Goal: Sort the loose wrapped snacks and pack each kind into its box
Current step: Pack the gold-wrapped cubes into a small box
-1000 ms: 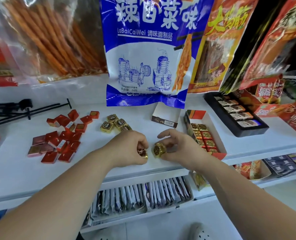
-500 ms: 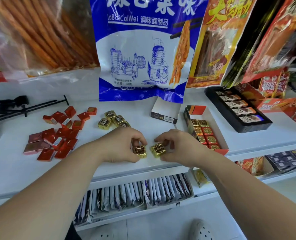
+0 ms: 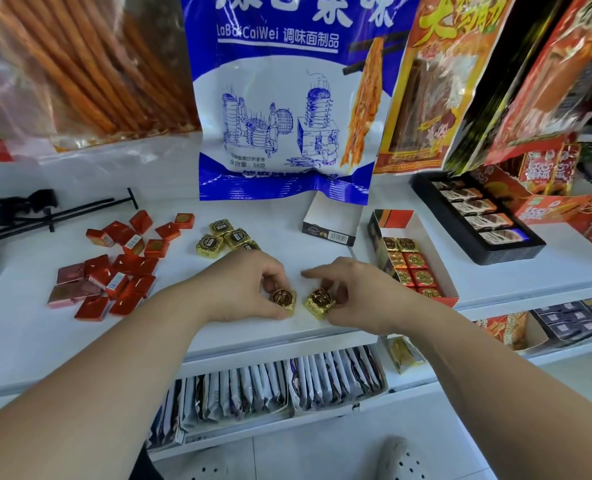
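On the white shelf (image 3: 322, 327), my left hand (image 3: 242, 285) pinches a gold-wrapped snack (image 3: 284, 299) near the front edge. Close beside it my right hand (image 3: 357, 292) pinches a second gold snack (image 3: 319, 302). Both snacks sit on or just above the shelf, a small gap apart. A few more gold snacks (image 3: 223, 237) cluster behind my left hand. Several red-wrapped snacks (image 3: 114, 268) lie scattered to the left. An open white box (image 3: 443, 282) to the right holds rows of gold and red snacks. A second open box (image 3: 332, 220) stands behind, its inside hidden.
Large snack bags hang behind, a blue one (image 3: 287, 98) in the middle. A black tray (image 3: 474, 220) of wrapped bars sits at right. A black tripod (image 3: 45, 213) lies at the left back. Lower shelves hold packets (image 3: 270, 386).
Both hands have turned their gold snacks face up and lowered them to the shelf, staying close together near the front edge.
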